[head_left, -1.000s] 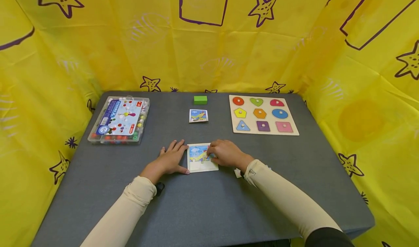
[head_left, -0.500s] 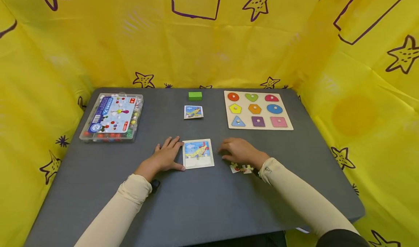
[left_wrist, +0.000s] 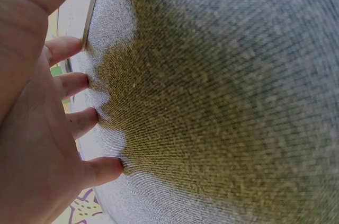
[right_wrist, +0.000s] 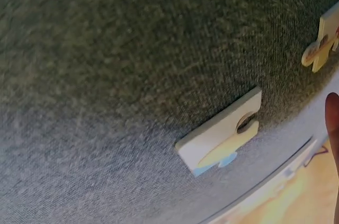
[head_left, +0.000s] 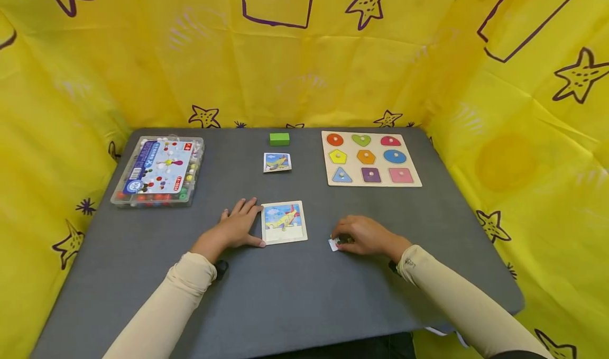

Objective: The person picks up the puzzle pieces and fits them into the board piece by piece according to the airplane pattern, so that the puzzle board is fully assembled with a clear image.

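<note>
A small framed puzzle (head_left: pixel 284 234) lies flat on the grey table, showing a yellow plane on blue sky above a blank strip along its near side. My left hand (head_left: pixel 230 230) spreads its fingers on the table, with index fingertip and thumb at the frame's left edge. Off to the right of the frame, my right hand (head_left: pixel 363 236) bends low over loose puzzle pieces, and a pale piece (head_left: pixel 334 245) shows at its fingertips. In the right wrist view one piece (right_wrist: pixel 222 135) lies flat, apart from the visible finger; a yellow and red piece (right_wrist: pixel 321 44) is cut by the frame edge.
A picture card (head_left: pixel 277 162) and a green block (head_left: pixel 279 139) sit behind the puzzle. At back left is a clear case of coloured beads (head_left: pixel 159 168); at back right, a wooden shape board (head_left: pixel 371 159). Yellow patterned cloth (head_left: pixel 266 73) walls the table.
My right hand has left the puzzle, where the plane picture is now uncovered, and moved right and nearer to the loose pieces. The left hand stays at the frame. The head view has shifted slightly.
</note>
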Demonstrator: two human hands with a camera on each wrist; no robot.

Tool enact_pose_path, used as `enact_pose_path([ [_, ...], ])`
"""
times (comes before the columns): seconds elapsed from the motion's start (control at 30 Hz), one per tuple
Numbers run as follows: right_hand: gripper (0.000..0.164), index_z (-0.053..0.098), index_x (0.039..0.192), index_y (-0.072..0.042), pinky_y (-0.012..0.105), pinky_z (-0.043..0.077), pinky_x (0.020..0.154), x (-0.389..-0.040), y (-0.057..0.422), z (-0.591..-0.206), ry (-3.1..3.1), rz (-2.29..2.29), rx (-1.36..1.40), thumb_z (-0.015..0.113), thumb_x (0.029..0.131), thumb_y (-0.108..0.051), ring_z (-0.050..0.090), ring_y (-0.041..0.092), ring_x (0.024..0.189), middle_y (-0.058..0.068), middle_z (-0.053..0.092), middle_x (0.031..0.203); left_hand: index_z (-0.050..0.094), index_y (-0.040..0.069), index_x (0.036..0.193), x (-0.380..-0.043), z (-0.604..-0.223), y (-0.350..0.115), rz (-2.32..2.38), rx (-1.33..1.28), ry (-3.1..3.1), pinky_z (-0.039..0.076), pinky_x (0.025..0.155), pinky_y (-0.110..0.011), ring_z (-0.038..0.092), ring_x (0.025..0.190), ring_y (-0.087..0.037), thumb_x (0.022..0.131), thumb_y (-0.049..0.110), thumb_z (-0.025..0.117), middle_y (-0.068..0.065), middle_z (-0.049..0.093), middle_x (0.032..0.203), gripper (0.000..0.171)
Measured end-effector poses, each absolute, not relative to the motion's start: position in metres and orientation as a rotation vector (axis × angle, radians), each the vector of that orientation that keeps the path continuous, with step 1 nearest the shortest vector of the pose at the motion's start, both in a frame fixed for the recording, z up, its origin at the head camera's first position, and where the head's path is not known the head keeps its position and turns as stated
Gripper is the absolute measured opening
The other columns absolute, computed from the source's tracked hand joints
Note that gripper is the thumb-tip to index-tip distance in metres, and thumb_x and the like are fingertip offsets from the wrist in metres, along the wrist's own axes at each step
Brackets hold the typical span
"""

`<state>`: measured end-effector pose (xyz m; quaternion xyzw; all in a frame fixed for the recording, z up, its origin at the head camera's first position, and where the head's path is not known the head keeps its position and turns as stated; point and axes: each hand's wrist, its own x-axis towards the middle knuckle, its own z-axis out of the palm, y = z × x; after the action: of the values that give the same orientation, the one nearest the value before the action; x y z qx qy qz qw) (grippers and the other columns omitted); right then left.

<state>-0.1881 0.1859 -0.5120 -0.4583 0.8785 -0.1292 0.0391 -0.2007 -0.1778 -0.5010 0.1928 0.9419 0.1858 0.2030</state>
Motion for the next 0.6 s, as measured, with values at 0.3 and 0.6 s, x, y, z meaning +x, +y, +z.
enact_pose_path([
  [0.3,0.021,0.074,0.103,-0.017,0.033,0.051,0.084,-0.194,0.141,-0.503,2.745,-0.424,-1.418,0.075,0.085,-0.029,0.061,0.013,0.096,-0.005,0.067,0.103,0.031,0.007,0.15,-0.201,-0.502,-0.178,0.494,0.528,2.63,0.013,0.103,-0.076,0.009,0.146,-0.046,0.076,0.047,0.08,-0.02,0.015,0.16,0.098],
  [0.6,0.017,0.075,0.101,-0.02,0.039,0.048,0.096,-0.199,0.052,-0.511,2.802,-0.365,-1.552,0.071,0.088,-0.03,0.062,0.015,0.097,-0.004,0.067,0.1,0.033,0.008,0.15,-0.199,-0.5,-0.178,0.49,0.528,2.639,0.015,0.104,-0.075,0.011,0.146,-0.045,0.075,0.049,0.08,-0.019,0.017,0.16,0.098],
])
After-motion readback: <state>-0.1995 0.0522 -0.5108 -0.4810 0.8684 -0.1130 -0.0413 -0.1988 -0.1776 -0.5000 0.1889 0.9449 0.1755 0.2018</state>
